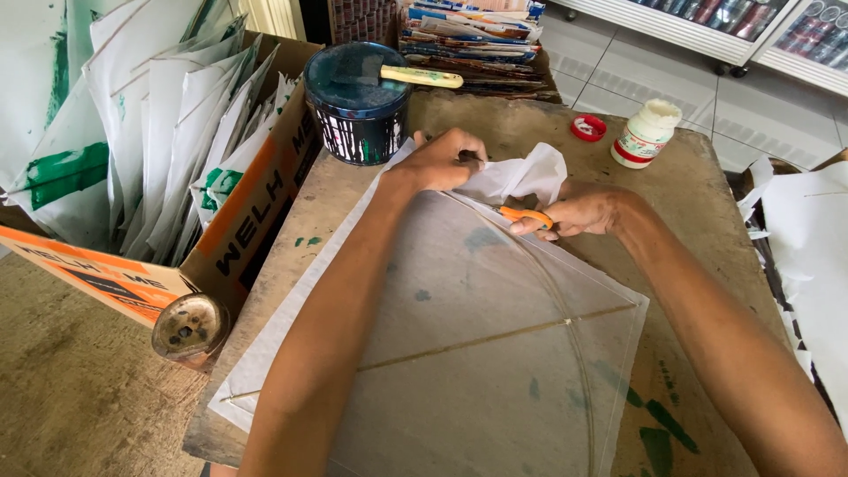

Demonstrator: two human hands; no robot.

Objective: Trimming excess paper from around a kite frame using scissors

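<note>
- A translucent white paper kite with thin crossed sticks (495, 336) lies flat on the worn wooden table (698, 212), its far corner between the two hands.
- The left hand (442, 162) is closed, pinching crumpled paper at that corner.
- The right hand (579, 212) is curled around orange-handled scissors (527, 216), just beside the corner.
- Beyond them stand a dark paint tub (358, 110) with a brush across it, a white glue bottle (647, 132) and its red cap (588, 128).
- A cardboard box of folded kites (256, 212) stands to the left.

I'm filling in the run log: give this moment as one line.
left hand: lifts white paper corner | right hand: grip on orange-handled scissors | kite: flat on wooden table
</note>
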